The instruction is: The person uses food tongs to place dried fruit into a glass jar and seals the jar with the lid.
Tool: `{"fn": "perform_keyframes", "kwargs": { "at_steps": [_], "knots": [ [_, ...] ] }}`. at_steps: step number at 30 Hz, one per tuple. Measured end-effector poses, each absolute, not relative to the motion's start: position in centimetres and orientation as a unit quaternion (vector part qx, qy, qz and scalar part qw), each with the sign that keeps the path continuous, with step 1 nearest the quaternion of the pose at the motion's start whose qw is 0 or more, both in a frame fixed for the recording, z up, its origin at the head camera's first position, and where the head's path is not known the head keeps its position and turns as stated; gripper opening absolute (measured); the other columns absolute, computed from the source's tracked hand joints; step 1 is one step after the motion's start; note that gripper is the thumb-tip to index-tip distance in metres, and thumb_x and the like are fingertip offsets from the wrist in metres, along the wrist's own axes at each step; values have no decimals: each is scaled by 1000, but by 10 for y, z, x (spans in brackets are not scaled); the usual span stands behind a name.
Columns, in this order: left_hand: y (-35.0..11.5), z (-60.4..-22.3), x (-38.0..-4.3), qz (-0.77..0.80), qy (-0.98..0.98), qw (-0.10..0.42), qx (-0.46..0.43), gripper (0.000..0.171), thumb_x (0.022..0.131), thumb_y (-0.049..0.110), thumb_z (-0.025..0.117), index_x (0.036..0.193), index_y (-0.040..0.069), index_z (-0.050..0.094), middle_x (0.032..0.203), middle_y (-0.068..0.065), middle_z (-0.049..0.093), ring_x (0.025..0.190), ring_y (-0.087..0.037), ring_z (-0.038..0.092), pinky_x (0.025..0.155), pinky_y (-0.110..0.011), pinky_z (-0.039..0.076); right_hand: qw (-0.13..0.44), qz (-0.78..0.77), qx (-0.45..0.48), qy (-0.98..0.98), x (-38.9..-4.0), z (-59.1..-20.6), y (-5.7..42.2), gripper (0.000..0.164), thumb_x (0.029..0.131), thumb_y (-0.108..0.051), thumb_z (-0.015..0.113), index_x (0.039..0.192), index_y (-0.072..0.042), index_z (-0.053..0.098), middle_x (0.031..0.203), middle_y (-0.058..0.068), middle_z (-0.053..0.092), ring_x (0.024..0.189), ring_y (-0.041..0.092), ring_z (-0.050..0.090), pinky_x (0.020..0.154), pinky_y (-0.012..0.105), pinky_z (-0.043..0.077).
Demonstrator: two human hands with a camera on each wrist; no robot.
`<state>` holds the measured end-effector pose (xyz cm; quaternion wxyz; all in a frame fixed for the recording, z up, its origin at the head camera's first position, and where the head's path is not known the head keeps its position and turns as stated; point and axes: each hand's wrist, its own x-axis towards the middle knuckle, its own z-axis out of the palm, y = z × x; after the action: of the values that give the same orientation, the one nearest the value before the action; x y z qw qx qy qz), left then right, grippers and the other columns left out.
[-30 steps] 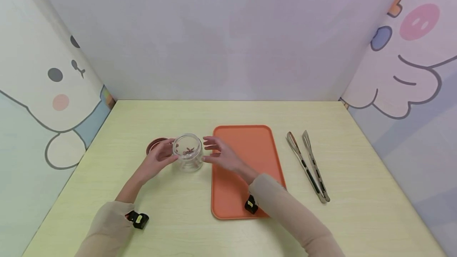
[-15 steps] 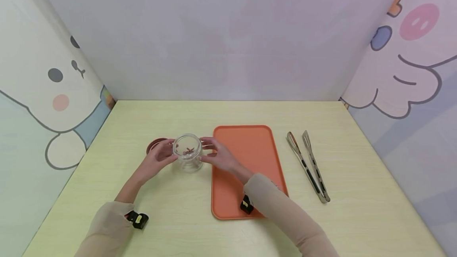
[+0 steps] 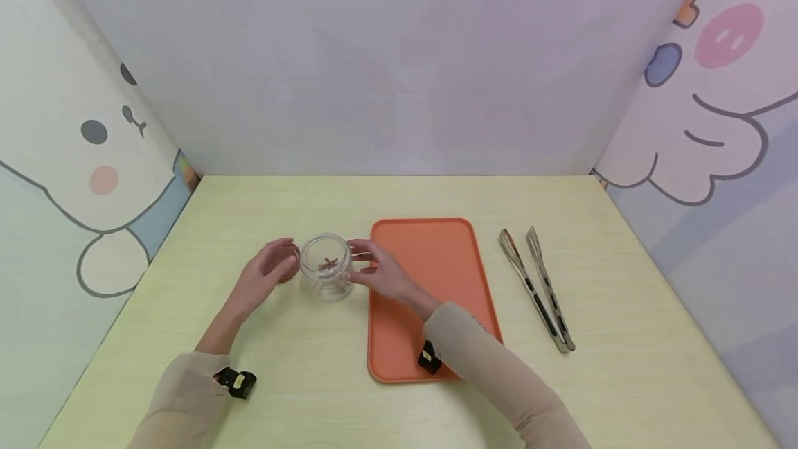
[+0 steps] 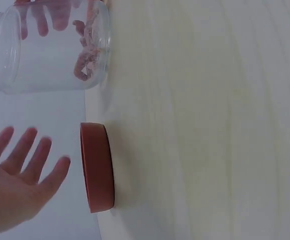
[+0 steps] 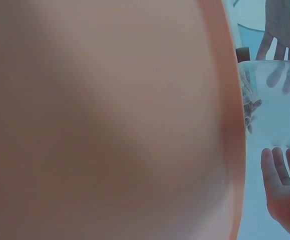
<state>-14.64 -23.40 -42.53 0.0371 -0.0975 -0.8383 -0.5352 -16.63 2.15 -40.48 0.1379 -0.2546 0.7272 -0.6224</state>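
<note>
A clear jar stands upright on the table, with reddish-brown, knobbly pieces at its bottom. My right hand holds it from the right, thumb at the front and fingers round the back. Through the wall, those fingers show in the left wrist view. Left of the jar lies a round, red-brown lid, partly hidden by my left hand in the head view. That left hand is over the lid, fingers spread and holding nothing; the left wrist view shows a gap between fingertips and lid.
An orange-red tray lies right of the jar, under my right forearm. Farther right are metal tongs, their arms spread in a narrow V. Walls with cartoon prints enclose the table at the back and sides.
My right hand has moved left onto the jar's side. My left hand has come away from the jar, leftward to above the lid.
</note>
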Motion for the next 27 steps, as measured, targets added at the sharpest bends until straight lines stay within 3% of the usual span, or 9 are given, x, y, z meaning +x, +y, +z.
{"fn": "perform_keyframes", "kwargs": {
  "at_steps": [5,9,13,16,22,27],
  "knots": [
    [-245,-425,-146,-499,-860,100,21,51,92,34,43,133,4,34,130,-20,36,121,-34,30,95,-49,28,133,-618,-257,731,-166,-405,21,54,80,-3,64,127,0,39,118,13,46,108,30,45,80,27,46],
    [-254,-420,-144,-471,-878,67,55,53,94,25,41,133,-6,25,131,-29,27,121,-42,23,94,-55,24,136,-614,-260,733,-167,-406,20,56,79,-3,65,128,0,38,119,14,46,109,30,45,82,33,45],
    [-263,-424,-144,-449,-890,22,69,53,94,20,36,134,-10,18,132,-32,24,122,-44,20,97,-53,20,137,-601,-256,745,-175,-423,17,60,78,-11,68,130,-10,39,120,6,46,108,20,45,83,35,44],
    [-268,-427,-143,-448,-891,0,74,54,95,22,33,134,-10,17,132,-32,24,122,-44,20,98,-52,19,140,-586,-261,754,-179,-429,16,64,77,-16,70,131,-14,37,123,5,45,109,15,44,83,34,44],
    [-272,-429,-144,-452,-887,-53,77,60,95,34,32,136,-8,15,132,-31,25,122,-43,24,98,-50,22,169,-568,-282,755,-172,-410,14,72,77,-10,69,135,-4,27,131,19,36,115,28,39,86,44,41],
    [-275,-431,-144,-442,-892,-76,60,67,94,40,35,135,-8,17,130,-31,27,121,-42,25,98,-50,22,169,-556,-285,762,-179,-426,8,80,74,-17,72,138,-10,24,135,12,32,116,22,37,86,36,42]
  ]
}}
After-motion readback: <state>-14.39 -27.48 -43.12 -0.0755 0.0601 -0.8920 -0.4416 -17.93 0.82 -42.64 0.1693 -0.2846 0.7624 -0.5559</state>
